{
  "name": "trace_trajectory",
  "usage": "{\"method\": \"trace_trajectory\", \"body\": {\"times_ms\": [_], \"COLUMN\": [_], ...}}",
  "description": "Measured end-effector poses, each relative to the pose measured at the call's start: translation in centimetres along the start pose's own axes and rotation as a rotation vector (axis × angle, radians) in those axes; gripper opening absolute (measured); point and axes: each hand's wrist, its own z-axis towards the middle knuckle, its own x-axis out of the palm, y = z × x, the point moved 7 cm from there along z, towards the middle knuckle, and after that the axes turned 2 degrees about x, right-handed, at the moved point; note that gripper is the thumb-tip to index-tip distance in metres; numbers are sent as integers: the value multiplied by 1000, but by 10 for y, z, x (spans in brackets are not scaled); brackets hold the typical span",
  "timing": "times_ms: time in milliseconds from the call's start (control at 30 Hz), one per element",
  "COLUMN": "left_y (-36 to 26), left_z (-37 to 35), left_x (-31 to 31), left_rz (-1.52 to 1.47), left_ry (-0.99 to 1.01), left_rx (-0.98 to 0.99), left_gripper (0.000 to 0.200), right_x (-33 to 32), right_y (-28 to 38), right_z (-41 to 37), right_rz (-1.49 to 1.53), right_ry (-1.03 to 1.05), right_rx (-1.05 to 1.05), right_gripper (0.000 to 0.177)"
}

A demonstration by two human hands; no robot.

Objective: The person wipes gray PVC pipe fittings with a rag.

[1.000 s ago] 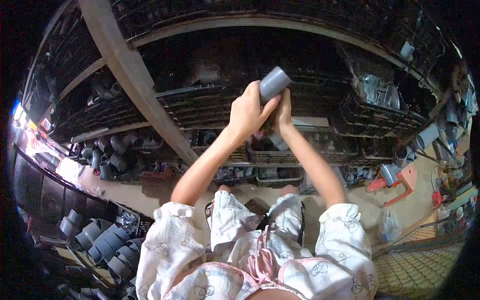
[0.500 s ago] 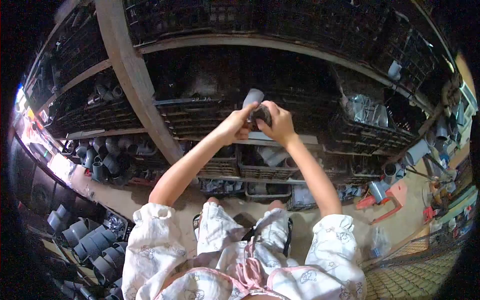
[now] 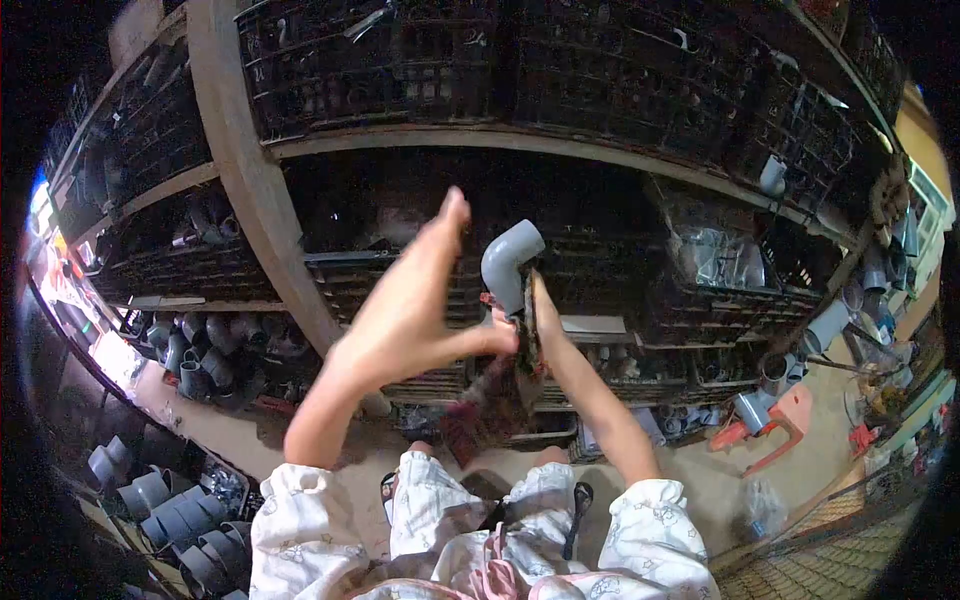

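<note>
Gray elbow point(image 3: 508, 262): held aloft beneath a shelf board point(image 3: 430, 139), bend toward the left, upper mouth tipped up and right; lower end meets a cloth point(image 3: 472, 425).
Right hand point(image 3: 547, 318): appears closed round elbow and cloth together; fingertips mostly hidden, so exact grip cannot be told.
Left hand point(image 3: 395, 325): fingers spread wide, nothing held; blurred; thumb points at the cloth (contact cannot be told).
Cloth: dark above, maroon below; hangs under the elbow, its edges smeared by motion.
Change over half a second: both hands were together at the piece; the left now stands off, the whole bend shows, the maroon part hangs in view; judged from this, the right alone carries the elbow, leaving the left free.
Surroundings: black crates point(image 3: 380, 80) above; clear plastic bags point(image 3: 718, 257) at right; loose gray fittings point(image 3: 180, 515) low at left.
Writing: no brand or label legible; sleeves point(image 3: 655, 530) bear small printed stars and outline figures, no readable lettering.
</note>
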Motion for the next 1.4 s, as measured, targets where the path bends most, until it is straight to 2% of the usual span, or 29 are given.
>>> {"method": "trace_trajectory", "body": {"times_ms": [33, 67, 133, 167, 233, 333, 400, 467, 533, 567, 600, 633, 733, 800, 867, 933, 1200, 1267, 1300, 1333, 1367, 1400], "left_y": [-35, -63, -94, -98, -96, -86, -80, -70, -61, -59, -58, -56, -55, -61, -66, -72, -83, -81, -78, -75, -71, -68], "left_z": [10, 13, 13, 12, 12, 11, 10, 13, 17, 18, 20, 20, 20, 15, 11, 7, -1, 4, 7, 13, 18, 24], "left_x": [-34, -57, -71, -68, -63, -62, -61, -62, -61, -62, -64, -65, -56, -55, -56, -56, -67, -76, -82, -84, -88, -93], "left_rz": [13, 74, 258, 327, 409, 468, 535, 555, 587, 599, 601, 607, 590, 570, 551, 556, 566, 590, 606, 624, 642, 658], "left_ry": [-61, -80, 39, 109, 219, 299, 331, 356, 355, 349, 343, 342, 370, 395, 397, 416, 409, 422, 404, 391, 379, 355], "left_rx": [193, 361, 568, 615, 661, 654, 656, 630, 603, 590, 581, 577, 584, 592, 596, 605, 605, 598, 591, 591, 581, 567], "left_gripper": [78, 78, 77, 77, 77, 76, 76, 75, 75, 75, 75, 75, 74, 74, 73, 73, 72, 71, 71, 71, 71, 71], "right_x": [3, -10, -34, -43, -49, -52, -43, -49, -62, -62, -53, -55, -58, -55, -41, -37, -48, -29, -37, -32, -45, -37], "right_y": [-2, 0, 5, 5, 5, 0, 8, -1, -7, -5, 2, 9, -4, -8, 2, 2, -9, -1, -14, -9, -13, -13], "right_z": [-3, -1, -2, -3, -7, -12, -12, -11, -14, -10, -8, -5, -13, -14, -21, -16, -10, -21, -19, -24, -16, -25], "right_rz": [13, -70, -242, -240, -226, -126, -181, -162, -159, -118, -188, -247, -257, -253, -370, -419, -379, -443, -250, -308, -325, -262], "right_ry": [161, -6, -346, -418, -411, -328, -380, -319, -450, -504, -408, -424, -544, -440, -473, -392, -401, -465, -455, -470, -418, -554], "right_rx": [68, 11, -97, -121, -122, -9, -78, -3, 16, -29, -78, -104, -50, -38, -56, -181, -188, -107, -36, -16, -84, 37], "right_gripper": [50, 54, 62, 62, 54, 52, 55, 56, 54, 52, 53, 51, 55, 54, 52, 50, 51, 49, 49, 50, 49, 50]}}
